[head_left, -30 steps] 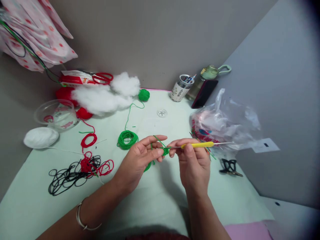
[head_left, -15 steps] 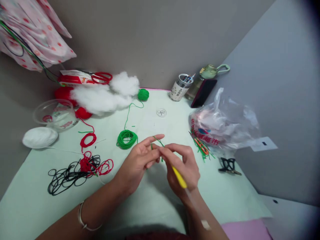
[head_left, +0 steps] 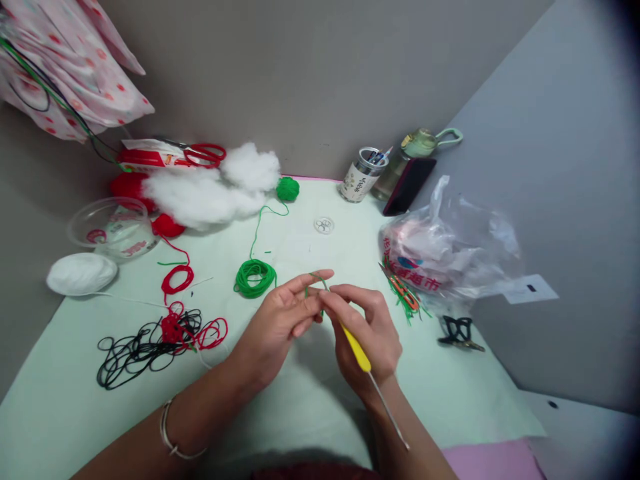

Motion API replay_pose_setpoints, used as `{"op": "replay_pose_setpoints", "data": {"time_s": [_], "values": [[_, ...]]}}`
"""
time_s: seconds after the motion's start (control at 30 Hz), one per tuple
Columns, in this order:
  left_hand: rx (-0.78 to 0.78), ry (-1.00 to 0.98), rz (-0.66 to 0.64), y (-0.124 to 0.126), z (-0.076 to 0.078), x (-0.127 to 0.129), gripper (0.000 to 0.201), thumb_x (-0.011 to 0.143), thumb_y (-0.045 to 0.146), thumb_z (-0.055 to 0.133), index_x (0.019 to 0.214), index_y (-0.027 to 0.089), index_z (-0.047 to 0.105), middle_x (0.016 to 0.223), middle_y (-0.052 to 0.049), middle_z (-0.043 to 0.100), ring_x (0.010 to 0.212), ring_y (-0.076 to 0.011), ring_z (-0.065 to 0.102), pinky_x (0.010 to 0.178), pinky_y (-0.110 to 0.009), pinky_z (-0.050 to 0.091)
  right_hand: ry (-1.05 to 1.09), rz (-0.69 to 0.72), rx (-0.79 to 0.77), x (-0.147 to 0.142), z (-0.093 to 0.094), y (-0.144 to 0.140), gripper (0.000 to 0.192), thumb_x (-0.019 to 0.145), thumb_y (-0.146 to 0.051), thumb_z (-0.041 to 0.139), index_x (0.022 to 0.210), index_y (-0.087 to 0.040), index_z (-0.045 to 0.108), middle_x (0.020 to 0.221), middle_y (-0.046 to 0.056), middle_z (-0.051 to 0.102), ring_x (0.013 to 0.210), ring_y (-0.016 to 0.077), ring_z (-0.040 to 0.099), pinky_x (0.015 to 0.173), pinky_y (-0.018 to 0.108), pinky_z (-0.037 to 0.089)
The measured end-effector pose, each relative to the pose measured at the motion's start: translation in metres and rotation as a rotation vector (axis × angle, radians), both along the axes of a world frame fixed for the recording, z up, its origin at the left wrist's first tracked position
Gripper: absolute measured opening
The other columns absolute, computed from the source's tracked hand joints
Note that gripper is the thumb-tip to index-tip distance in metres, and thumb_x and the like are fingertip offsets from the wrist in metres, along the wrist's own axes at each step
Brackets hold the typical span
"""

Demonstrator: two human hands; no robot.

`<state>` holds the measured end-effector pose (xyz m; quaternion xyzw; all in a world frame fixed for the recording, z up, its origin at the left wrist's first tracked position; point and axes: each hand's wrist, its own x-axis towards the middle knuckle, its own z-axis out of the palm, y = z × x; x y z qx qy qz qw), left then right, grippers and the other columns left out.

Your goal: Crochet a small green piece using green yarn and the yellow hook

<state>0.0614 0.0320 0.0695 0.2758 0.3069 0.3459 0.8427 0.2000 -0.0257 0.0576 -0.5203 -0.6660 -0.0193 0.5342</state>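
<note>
A: Crochet hook [head_left: 358, 348], yellow handle — right hand [head_left: 373, 333] is gripping it, metal end pointing back twd the wrist.
B: And the left hand [head_left: 277, 323]?
A: Pinching green yarn [head_left: 316, 279] at fingertips, touching the right, over the table [head_left: 450, 393].
B: Farther out?
A: Green coil [head_left: 255, 277] is lying just beyond, w/ black & red tangle [head_left: 160, 337] left; stuffing [head_left: 210, 187] by the wall.

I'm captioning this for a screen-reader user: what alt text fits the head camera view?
Two bare hands meet over a pale green table: the left hand pinches green yarn while the right hand holds a yellow-handled crochet hook. A green yarn coil, tangled black and red cord, white stuffing and a plastic bag lie around them.
</note>
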Motion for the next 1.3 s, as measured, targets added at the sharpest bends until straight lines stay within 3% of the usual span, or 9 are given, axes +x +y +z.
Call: {"op": "replay_pose_setpoints", "data": {"time_s": [0.07,0.2,0.33,0.47,0.67,0.8,0.93,1.07,1.3], "values": [[-0.086,-0.061,-0.028,0.003,0.001,0.0,0.027,0.084,0.027,0.087,0.11,0.018,0.085,0.053,0.011,0.039,0.048,-0.0037,0.025,0.067,-0.019,0.046,0.11,0.003,0.001,0.004,0.001,0.001,0.029,0.098,-0.009,0.065,0.115,-0.027,0.079,0.099,0.007,0.078,0.087,0.0203,0.074,0.072,0.034,0.062],[-0.066,-0.042,0.056,0.005,0.003,-0.001,0.024,0.078,0.022,0.09,0.102,0.019,0.086,0.07,0.004,0.059,0.063,-0.0069,0.051,0.076,-0.023,0.049,0.555,0.103,-0.096,0.007,0.005,0.006,0.022,0.104,-0.018,0.058,0.102,-0.027,0.079,0.086,0.003,0.074,0.071,0.0166,0.067,0.062,0.032,0.057],[0.063,0.024,0.039,0.001,0.001,0.0,0.026,0.081,0.021,0.088,0.107,0.022,0.084,0.089,-0.001,0.072,0.087,-0.0141,0.065,0.084,-0.026,0.05,0.58,0.166,-0.18,0.003,0.005,0.008,0.017,0.102,-0.02,0.064,0.1,-0.026,0.08,0.095,0.004,0.078,0.084,0.0187,0.071,0.069,0.032,0.059],[0.097,0.059,0.068,0.001,0.0,0.0,0.028,0.08,0.021,0.089,0.107,0.024,0.084,0.094,0.0,0.071,0.079,-0.012,0.065,0.081,-0.027,0.05,0.625,0.155,-0.201,0.004,0.002,0.007,0.017,0.103,-0.021,0.064,0.102,-0.026,0.08,0.092,0.003,0.078,0.076,0.0151,0.069,0.068,0.03,0.058],[0.053,0.09,0.019,0.003,0.004,-0.003,0.025,0.081,0.027,0.087,0.106,0.023,0.085,0.075,0.002,0.067,0.064,-0.0105,0.063,0.07,-0.025,0.046,0.845,0.259,-0.225,0.01,0.003,0.011,0.022,0.106,-0.03,0.058,0.098,-0.021,0.076,0.09,0.005,0.079,0.071,0.0158,0.072,0.065,0.031,0.061],[0.062,0.071,0.023,0.002,0.006,-0.004,0.026,0.083,0.029,0.087,0.108,0.023,0.084,0.08,0.0,0.068,0.071,-0.0132,0.066,0.077,-0.028,0.049,0.757,0.203,-0.197,0.008,0.006,0.007,0.022,0.108,-0.027,0.055,0.1,-0.022,0.074,0.092,0.004,0.079,0.071,0.0154,0.072,0.066,0.031,0.062],[0.139,0.116,0.063,0.001,0.001,-0.004,0.029,0.083,0.029,0.086,0.112,0.024,0.083,0.092,-0.002,0.069,0.079,-0.0158,0.067,0.081,-0.031,0.051,0.388,0.1,-0.102,0.006,0.004,-0.001,0.023,0.106,-0.017,0.052,0.111,-0.025,0.073,0.097,0.004,0.079,0.079,0.0177,0.074,0.07,0.034,0.062],[0.234,0.172,0.134,0.0,-0.003,-0.003,0.031,0.084,0.025,0.086,0.114,0.026,0.083,0.086,0.0,0.065,0.083,-0.015,0.06,0.081,-0.028,0.048,0.082,0.121,0.028,0.003,0.0,-0.004,0.022,0.103,-0.014,0.056,0.116,-0.023,0.071,0.1,0.009,0.079,0.092,0.0223,0.076,0.073,0.037,0.063],[0.218,0.184,0.154,-0.001,-0.001,-0.004,0.031,0.083,0.022,0.085,0.114,0.029,0.083,0.087,0.0,0.062,0.081,-0.0139,0.053,0.076,-0.026,0.044,0.316,0.114,-0.013,0.002,-0.001,-0.002,0.028,0.104,-0.01,0.05,0.116,-0.026,0.071,0.101,0.005,0.079,0.081,0.0186,0.073,0.069,0.035,0.061]]}}
